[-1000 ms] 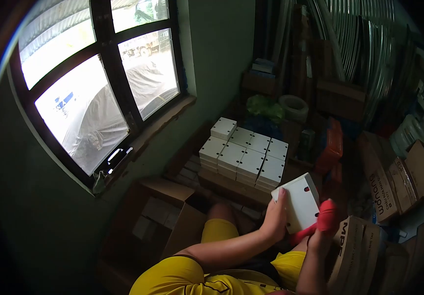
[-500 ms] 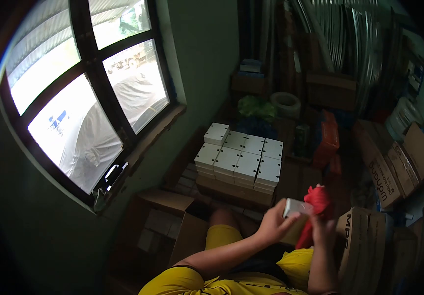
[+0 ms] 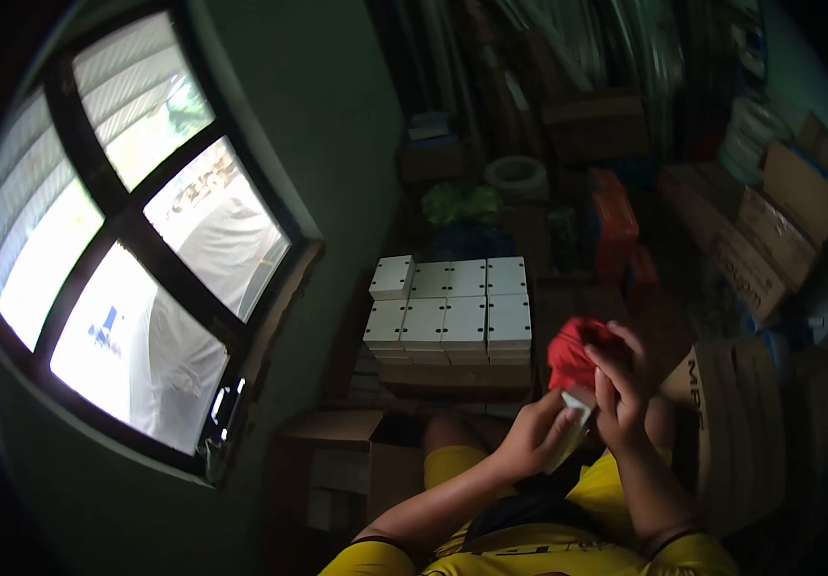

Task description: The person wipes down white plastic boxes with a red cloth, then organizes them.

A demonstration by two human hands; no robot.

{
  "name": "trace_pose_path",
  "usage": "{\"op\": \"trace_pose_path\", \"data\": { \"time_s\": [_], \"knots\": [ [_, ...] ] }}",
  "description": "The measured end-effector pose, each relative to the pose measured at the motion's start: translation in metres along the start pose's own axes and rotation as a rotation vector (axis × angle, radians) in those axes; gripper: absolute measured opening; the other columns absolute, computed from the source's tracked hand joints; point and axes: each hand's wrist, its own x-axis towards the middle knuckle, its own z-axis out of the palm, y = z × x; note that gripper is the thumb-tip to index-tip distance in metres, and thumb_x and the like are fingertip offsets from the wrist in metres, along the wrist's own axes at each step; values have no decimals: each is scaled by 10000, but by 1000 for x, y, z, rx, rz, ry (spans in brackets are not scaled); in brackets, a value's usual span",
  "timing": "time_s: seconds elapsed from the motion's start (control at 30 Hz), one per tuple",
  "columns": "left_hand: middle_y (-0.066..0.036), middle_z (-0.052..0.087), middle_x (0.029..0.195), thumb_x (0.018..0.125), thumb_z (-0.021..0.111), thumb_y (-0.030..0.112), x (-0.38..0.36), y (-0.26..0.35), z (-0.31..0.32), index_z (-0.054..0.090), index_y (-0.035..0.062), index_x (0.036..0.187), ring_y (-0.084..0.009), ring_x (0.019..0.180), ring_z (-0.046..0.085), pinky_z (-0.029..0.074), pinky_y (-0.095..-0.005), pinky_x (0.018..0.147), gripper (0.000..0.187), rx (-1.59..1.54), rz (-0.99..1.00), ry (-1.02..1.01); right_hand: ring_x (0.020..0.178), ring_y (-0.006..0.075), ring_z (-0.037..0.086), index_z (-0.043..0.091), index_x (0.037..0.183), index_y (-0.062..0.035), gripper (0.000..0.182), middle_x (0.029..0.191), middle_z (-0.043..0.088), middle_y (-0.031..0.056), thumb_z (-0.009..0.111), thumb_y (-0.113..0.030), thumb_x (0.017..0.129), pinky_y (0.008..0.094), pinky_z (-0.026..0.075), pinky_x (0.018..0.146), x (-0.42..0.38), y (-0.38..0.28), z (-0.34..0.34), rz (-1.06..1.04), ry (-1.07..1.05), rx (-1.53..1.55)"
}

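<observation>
My left hand (image 3: 534, 437) is closed around a small white box (image 3: 573, 432), which is tilted with one narrow side toward me. Bunched red cloth (image 3: 577, 357) is gripped in my right hand (image 3: 619, 398), its folds spilling past the fingers just above the box. Both hands are close together over my lap, the right fingertips right by the box's upper end. In front of them stand stacked white boxes (image 3: 465, 322) with small dark dots on their tops, laid in rows on a brown cardboard base (image 3: 452, 376). One more white box (image 3: 393, 275) sits higher at the back left corner.
An open cardboard carton (image 3: 332, 427) with white boxes inside stands at my left, below the window (image 3: 131, 206). To my right are flattened cartons (image 3: 735, 422) and an open box (image 3: 740, 254). Behind the stack lie a green bag (image 3: 462, 204), a white roll (image 3: 517, 179) and an orange box (image 3: 614, 226).
The white box has turned from lying level to a steep tilt. The red cloth has shifted from beside the box to above it, bunched in my right hand. My view has swung slightly right.
</observation>
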Motion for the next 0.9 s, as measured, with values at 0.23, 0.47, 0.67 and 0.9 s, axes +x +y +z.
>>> {"op": "trace_pose_path", "data": {
  "time_s": [0.23,0.47,0.67,0.9],
  "knots": [
    [-76,667,1066,1104,382,306,26,18,-14,580,-5,1203,-125,915,633,516,-268,815,381,-404,-38,545,1080,344,558,507,1405,12,648,1202,532,193,749,-246,862,417,453,963,-48,-31,22,58,-93,264],
    [-94,604,1249,1103,388,280,7,3,16,501,-5,1347,-161,1148,576,457,-298,986,392,-80,-79,221,1334,428,433,521,1435,-125,633,1433,435,246,735,-285,861,498,325,1135,-22,-1,16,60,-178,135],
    [-111,586,1313,1035,485,204,6,-27,-21,518,28,1327,-199,1241,544,459,-342,1032,342,-331,-138,442,1476,394,302,514,1448,-121,465,1571,331,239,562,-141,986,481,244,1203,-46,-16,26,-90,-403,341],
    [-94,627,1194,1092,420,312,7,-16,4,533,23,1281,-178,1115,612,497,-305,952,364,-238,-219,327,1449,407,328,448,1478,-94,571,1555,366,185,632,-157,941,508,266,1173,-14,30,23,47,-163,277]
  ]
}}
